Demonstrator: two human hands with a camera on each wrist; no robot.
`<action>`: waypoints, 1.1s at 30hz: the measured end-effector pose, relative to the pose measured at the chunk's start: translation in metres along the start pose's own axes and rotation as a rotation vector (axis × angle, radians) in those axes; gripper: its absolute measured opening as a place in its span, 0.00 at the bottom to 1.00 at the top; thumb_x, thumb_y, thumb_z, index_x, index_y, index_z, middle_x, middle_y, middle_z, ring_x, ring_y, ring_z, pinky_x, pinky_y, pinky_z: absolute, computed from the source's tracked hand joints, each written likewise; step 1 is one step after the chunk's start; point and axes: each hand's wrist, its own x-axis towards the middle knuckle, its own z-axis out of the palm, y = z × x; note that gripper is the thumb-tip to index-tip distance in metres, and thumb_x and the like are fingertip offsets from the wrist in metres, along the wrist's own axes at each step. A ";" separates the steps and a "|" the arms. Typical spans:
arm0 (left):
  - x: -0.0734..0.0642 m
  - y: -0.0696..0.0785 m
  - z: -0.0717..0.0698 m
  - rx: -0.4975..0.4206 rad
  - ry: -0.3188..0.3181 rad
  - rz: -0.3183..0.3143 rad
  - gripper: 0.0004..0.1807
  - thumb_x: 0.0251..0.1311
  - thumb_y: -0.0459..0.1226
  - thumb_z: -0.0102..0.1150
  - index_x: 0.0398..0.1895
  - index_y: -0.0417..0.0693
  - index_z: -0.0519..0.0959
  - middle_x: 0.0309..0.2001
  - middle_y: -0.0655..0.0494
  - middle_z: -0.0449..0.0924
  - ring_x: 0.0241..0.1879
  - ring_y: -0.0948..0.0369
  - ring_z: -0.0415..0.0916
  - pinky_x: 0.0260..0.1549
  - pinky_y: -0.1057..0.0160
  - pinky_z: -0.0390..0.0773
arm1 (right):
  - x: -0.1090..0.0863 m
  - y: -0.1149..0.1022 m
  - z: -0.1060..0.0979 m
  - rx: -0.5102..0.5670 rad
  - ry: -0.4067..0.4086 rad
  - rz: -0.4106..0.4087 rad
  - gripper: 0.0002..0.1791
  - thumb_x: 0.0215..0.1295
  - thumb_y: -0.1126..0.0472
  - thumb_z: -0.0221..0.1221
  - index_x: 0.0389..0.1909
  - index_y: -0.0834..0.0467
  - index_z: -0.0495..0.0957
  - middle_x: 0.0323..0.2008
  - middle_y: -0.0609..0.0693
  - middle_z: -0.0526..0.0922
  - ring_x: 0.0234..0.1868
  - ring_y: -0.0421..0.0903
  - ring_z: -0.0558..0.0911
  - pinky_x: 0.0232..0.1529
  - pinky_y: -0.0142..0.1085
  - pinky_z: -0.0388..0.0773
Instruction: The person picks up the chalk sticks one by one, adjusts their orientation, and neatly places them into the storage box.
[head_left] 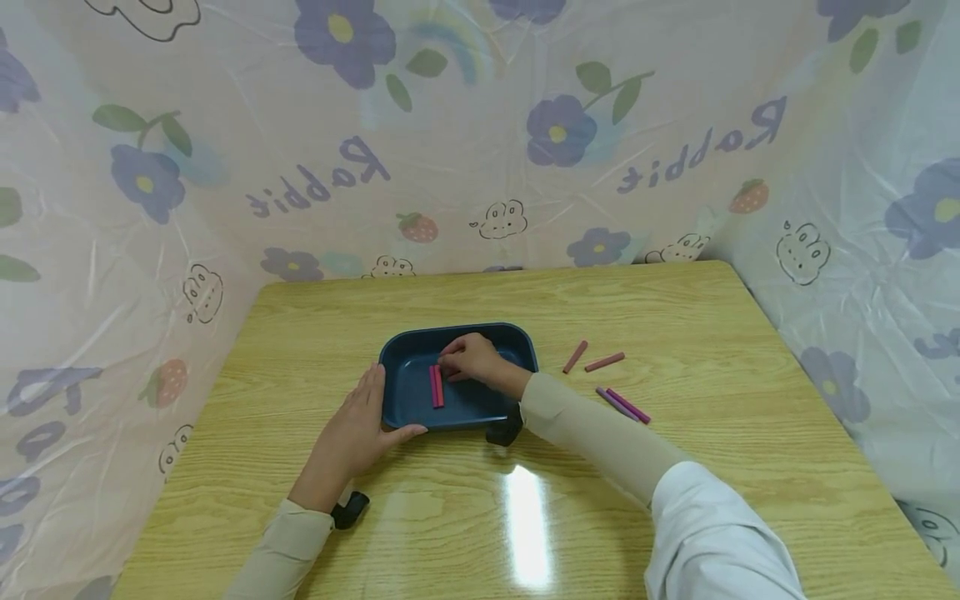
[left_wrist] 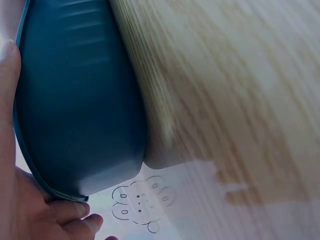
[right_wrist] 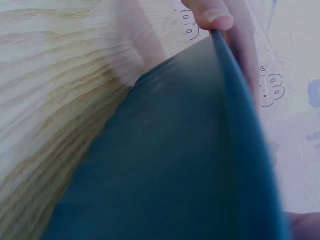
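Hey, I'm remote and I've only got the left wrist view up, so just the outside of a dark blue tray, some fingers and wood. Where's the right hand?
Observer: In the head view, the right hand reaches into the tray.

Operator: Okay, anything inside there?

Observer: Two pink sticks lie side by side on its floor.

Operator: And are there any outside it?

Observer: Four more sticks lie on the table, right of the tray.

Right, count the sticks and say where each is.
6 show: two pink sticks side by side in the tray; right of it on the table, two reddish sticks and a purple stick beside a grey stick. The right hand may hide more.
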 end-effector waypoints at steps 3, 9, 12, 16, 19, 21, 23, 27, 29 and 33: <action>0.001 0.000 0.000 0.004 -0.005 -0.001 0.66 0.44 0.77 0.38 0.73 0.39 0.35 0.72 0.42 0.38 0.70 0.48 0.40 0.63 0.46 0.54 | -0.004 -0.003 -0.005 0.009 -0.004 0.004 0.10 0.64 0.68 0.55 0.43 0.70 0.78 0.40 0.62 0.81 0.39 0.55 0.83 0.38 0.42 0.81; 0.000 0.000 0.000 -0.001 -0.005 -0.008 0.66 0.43 0.77 0.39 0.73 0.40 0.35 0.72 0.42 0.39 0.70 0.48 0.41 0.62 0.45 0.54 | -0.009 -0.005 -0.020 0.032 -0.036 -0.007 0.14 0.65 0.65 0.55 0.47 0.71 0.77 0.45 0.65 0.79 0.41 0.54 0.82 0.41 0.43 0.80; 0.000 0.001 0.000 0.000 -0.002 -0.009 0.66 0.43 0.77 0.39 0.73 0.40 0.35 0.72 0.42 0.39 0.70 0.48 0.41 0.62 0.45 0.55 | -0.013 -0.007 -0.029 0.043 -0.043 -0.011 0.14 0.66 0.64 0.55 0.48 0.70 0.76 0.47 0.65 0.78 0.40 0.52 0.82 0.43 0.45 0.79; 0.000 0.001 0.000 -0.008 -0.001 -0.010 0.66 0.43 0.77 0.40 0.73 0.40 0.35 0.72 0.42 0.39 0.70 0.47 0.42 0.62 0.45 0.55 | -0.019 -0.011 -0.042 0.045 -0.042 -0.021 0.16 0.67 0.64 0.53 0.50 0.70 0.75 0.47 0.66 0.77 0.41 0.52 0.82 0.46 0.47 0.77; 0.000 0.000 0.001 -0.011 0.000 -0.010 0.66 0.43 0.77 0.40 0.73 0.40 0.35 0.72 0.42 0.39 0.70 0.47 0.42 0.62 0.45 0.55 | -0.023 -0.012 -0.053 0.061 -0.045 -0.039 0.16 0.68 0.64 0.53 0.51 0.70 0.74 0.47 0.66 0.77 0.43 0.54 0.81 0.48 0.48 0.76; 0.000 0.000 0.001 -0.006 -0.001 -0.010 0.66 0.43 0.77 0.40 0.73 0.41 0.34 0.73 0.43 0.38 0.70 0.48 0.41 0.62 0.46 0.55 | -0.027 -0.013 -0.060 0.088 -0.051 -0.048 0.17 0.67 0.65 0.53 0.52 0.71 0.73 0.48 0.67 0.76 0.44 0.54 0.81 0.49 0.48 0.75; 0.001 0.000 0.002 -0.001 0.000 -0.009 0.66 0.43 0.77 0.39 0.73 0.41 0.34 0.73 0.43 0.38 0.70 0.48 0.41 0.62 0.46 0.55 | -0.031 -0.014 -0.067 0.105 -0.062 -0.062 0.17 0.67 0.65 0.53 0.53 0.72 0.72 0.49 0.68 0.75 0.44 0.53 0.81 0.49 0.48 0.75; 0.001 -0.001 0.003 0.005 0.002 -0.003 0.66 0.43 0.77 0.39 0.73 0.41 0.34 0.73 0.43 0.38 0.70 0.48 0.41 0.62 0.46 0.55 | -0.039 -0.014 -0.082 0.125 -0.080 -0.082 0.20 0.68 0.66 0.52 0.56 0.74 0.69 0.51 0.71 0.72 0.46 0.53 0.80 0.51 0.48 0.73; 0.001 -0.001 0.004 0.004 0.000 -0.003 0.66 0.43 0.77 0.39 0.73 0.41 0.34 0.73 0.43 0.38 0.70 0.48 0.41 0.62 0.46 0.55 | -0.042 -0.014 -0.090 0.128 -0.080 -0.086 0.20 0.68 0.66 0.52 0.56 0.73 0.69 0.52 0.72 0.71 0.48 0.57 0.78 0.52 0.49 0.73; 0.000 -0.001 0.003 -0.007 -0.007 -0.005 0.66 0.43 0.77 0.39 0.73 0.41 0.33 0.73 0.43 0.37 0.70 0.48 0.40 0.62 0.46 0.55 | -0.050 -0.016 -0.106 0.104 -0.066 -0.086 0.19 0.68 0.65 0.53 0.56 0.71 0.69 0.53 0.71 0.72 0.53 0.62 0.74 0.51 0.46 0.74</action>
